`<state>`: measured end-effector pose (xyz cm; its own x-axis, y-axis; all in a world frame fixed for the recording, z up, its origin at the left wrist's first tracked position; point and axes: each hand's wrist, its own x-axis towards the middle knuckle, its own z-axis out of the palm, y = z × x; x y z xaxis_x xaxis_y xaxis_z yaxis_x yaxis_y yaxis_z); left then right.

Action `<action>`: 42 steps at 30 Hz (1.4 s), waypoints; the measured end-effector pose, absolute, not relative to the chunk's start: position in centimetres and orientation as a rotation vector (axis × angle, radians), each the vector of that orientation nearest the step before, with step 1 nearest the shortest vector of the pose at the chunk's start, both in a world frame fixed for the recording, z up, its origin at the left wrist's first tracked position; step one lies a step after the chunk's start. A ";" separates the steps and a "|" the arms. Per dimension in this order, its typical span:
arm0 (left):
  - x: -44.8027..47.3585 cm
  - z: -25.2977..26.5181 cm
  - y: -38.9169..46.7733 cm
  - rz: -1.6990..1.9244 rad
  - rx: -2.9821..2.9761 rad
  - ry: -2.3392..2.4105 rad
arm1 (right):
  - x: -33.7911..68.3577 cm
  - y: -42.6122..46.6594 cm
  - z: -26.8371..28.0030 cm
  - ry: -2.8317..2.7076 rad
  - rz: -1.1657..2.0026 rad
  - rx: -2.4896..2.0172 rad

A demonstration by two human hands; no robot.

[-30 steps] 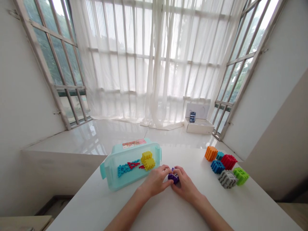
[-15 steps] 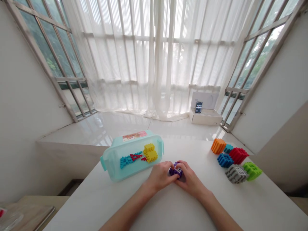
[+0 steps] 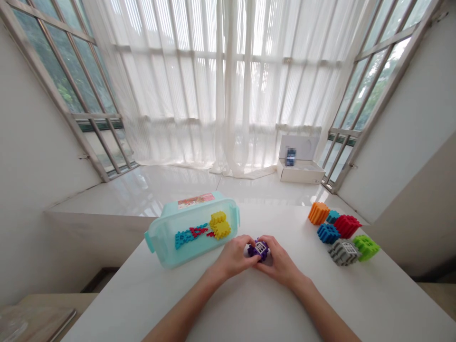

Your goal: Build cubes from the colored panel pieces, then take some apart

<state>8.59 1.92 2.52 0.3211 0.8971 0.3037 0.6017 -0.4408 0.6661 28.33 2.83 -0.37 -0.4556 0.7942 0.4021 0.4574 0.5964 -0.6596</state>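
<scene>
Between my two hands, close above the white table (image 3: pixel 242 304), is a purple toy block (image 3: pixel 258 249) with notched edges and a white window piece on its face. My left hand (image 3: pixel 235 256) grips it from the left with thumb and fingers. From the other side my right hand (image 3: pixel 280 259) closes on its right edge. The block's underside is hidden. To the left of my hands lies a translucent teal bin (image 3: pixel 185 254) holding yellow blocks (image 3: pixel 221 225), blue pieces (image 3: pixel 185 237) and red pieces (image 3: pixel 197 232).
At the table's right stand an orange block (image 3: pixel 318 213), blue block (image 3: pixel 328 233), teal block (image 3: pixel 332 217), red block (image 3: pixel 347 225), grey block (image 3: pixel 344 252) and green block (image 3: pixel 366 247). A phone (image 3: pixel 290 157) leans in a white box (image 3: pixel 301 174) on the window ledge.
My fingers have shifted on the purple block, and its white window piece now shows more fully. The whole view has moved slightly; the bin and the other blocks stay in place.
</scene>
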 end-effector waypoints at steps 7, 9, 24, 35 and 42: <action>7.6 2.8 2.2 0.884 2.144 1.112 | 29.4 3.7 0.2 -2.087 0.796 -0.876; 7.6 2.9 2.2 0.886 2.146 1.071 | 29.6 3.8 0.3 -2.061 0.851 -0.879; 7.3 3.0 2.3 0.856 2.155 1.084 | 29.6 4.1 0.4 -1.948 0.950 -0.933; 7.2 3.0 2.2 0.816 2.243 1.055 | 29.4 3.9 0.4 -1.981 0.924 -0.909; 7.2 3.2 2.4 0.973 2.228 0.984 | 29.3 4.0 0.6 -1.922 0.937 -0.892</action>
